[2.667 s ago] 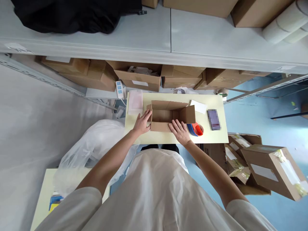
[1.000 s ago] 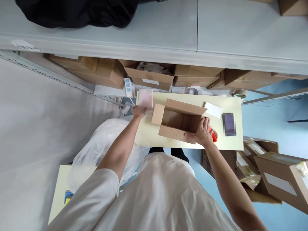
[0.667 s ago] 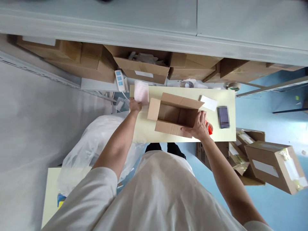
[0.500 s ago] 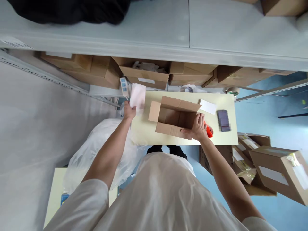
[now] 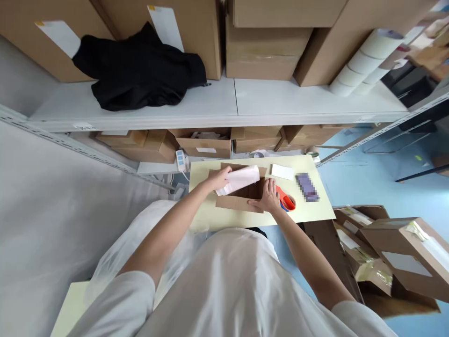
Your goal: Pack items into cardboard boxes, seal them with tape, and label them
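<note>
An open cardboard box [image 5: 235, 203] stands on the pale yellow table [image 5: 201, 213], its flaps folded outward. My left hand [image 5: 220, 179] is closed on the left end of a pale pink-white packet [image 5: 243, 178], which lies across the box opening and covers part of it. At the box's right end, my right hand [image 5: 267, 195] grips the wall, thumb along the near flap and fingers toward the far side. Close to the right of that hand is an orange-red tape dispenser [image 5: 287, 201], with some blue showing beneath it.
A white stack of paper [image 5: 282, 172] and a blurred-out dark item [image 5: 307, 187] lie on the table's right part. Behind it, a grey shelf [image 5: 210, 117] holds cartons and a black garment [image 5: 147, 75]. More cartons [image 5: 400, 248] sit at lower right; a translucent plastic bag [image 5: 133, 243] is at left.
My left hand has brought the packet rightward from beside the table's left edge to over the box. My right hand still holds the box's right end. The view has tilted up, showing more shelf.
</note>
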`<action>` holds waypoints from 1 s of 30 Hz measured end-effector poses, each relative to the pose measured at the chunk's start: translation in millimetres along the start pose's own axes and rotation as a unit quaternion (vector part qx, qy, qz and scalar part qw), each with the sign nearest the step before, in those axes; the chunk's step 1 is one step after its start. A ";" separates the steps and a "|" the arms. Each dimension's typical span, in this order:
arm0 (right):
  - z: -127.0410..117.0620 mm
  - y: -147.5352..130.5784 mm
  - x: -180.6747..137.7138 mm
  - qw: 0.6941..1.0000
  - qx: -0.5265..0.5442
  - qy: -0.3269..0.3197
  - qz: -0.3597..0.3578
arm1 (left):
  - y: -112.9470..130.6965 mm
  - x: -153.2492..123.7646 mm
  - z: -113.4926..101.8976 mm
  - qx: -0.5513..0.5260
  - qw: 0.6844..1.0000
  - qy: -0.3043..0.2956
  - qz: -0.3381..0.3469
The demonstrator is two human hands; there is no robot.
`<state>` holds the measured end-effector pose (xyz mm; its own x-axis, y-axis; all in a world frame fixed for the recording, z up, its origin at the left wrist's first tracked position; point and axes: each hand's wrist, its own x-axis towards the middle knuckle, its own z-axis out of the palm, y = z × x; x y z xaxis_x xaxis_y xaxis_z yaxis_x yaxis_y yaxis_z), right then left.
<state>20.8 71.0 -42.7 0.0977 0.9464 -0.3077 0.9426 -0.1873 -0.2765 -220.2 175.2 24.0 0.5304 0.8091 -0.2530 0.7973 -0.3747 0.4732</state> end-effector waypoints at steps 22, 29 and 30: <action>-7.6 6.2 -13.5 0.879 0.471 0.040 -0.059 | -42.0 -68.0 94.9 -0.578 0.752 0.267 -0.171; 8.9 -1.6 -22.8 0.953 0.258 0.036 -0.156 | -52.3 -102.7 91.5 -0.328 0.907 0.255 -0.067; 8.0 -2.2 -23.2 0.960 0.213 0.015 -0.184 | -55.7 -107.8 89.9 -0.279 0.934 0.220 -0.045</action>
<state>13.9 47.4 -42.2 -0.2006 0.9752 -0.0931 0.7000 0.0762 -0.7100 -295.9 68.1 -51.0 0.2021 0.9794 0.0002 0.4936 -0.1020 0.8637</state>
